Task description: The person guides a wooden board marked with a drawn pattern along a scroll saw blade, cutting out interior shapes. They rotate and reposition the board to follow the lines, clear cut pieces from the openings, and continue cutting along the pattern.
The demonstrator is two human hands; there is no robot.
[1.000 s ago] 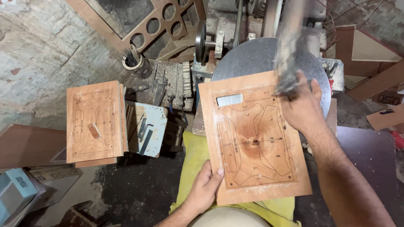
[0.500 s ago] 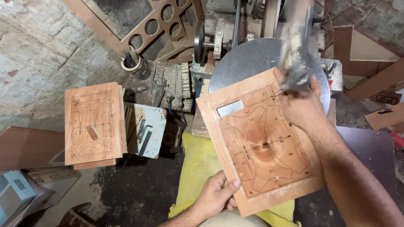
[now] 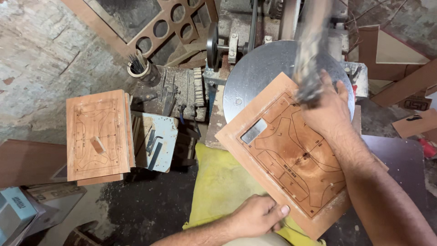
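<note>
Board: a brown wooden board (image 3: 291, 155) scored with dark pattern outlines lies tilted across a round grey metal disc (image 3: 264, 68) and a yellow cloth (image 3: 223, 187); a small grey metal plate (image 3: 253, 131) sits in its upper left corner

Left hand: the left hand (image 3: 257, 214) pinches the board's near edge, grip clenched on the board, thumb on top

Right hand: the right hand (image 3: 327, 109) rests on the board's far corner, grip closed around a blurred tool (image 3: 309, 59); too smeared to say whether hammer or mallet

Risk, fingers: the tool's head is touching or just beside the right hand's own knuckles and the board corner; a glancing blow could catch skin, I would judge

Risk, board: only part of the board is carried by the disc, so a hard strike on the unsupported half could tip it or jerk it from the left hand's pinch; the cloth underneath may let it slide

Risk, plate: a jolt could shake the metal plate loose

Nearby: a second patterned board (image 3: 98, 134) with a small wooden block (image 3: 97, 145) lies well apart on the left; a tin of thin rods (image 3: 139, 66) stands behind it; hex keys (image 3: 154, 141) rest on a pale blue box just beside that board
</note>
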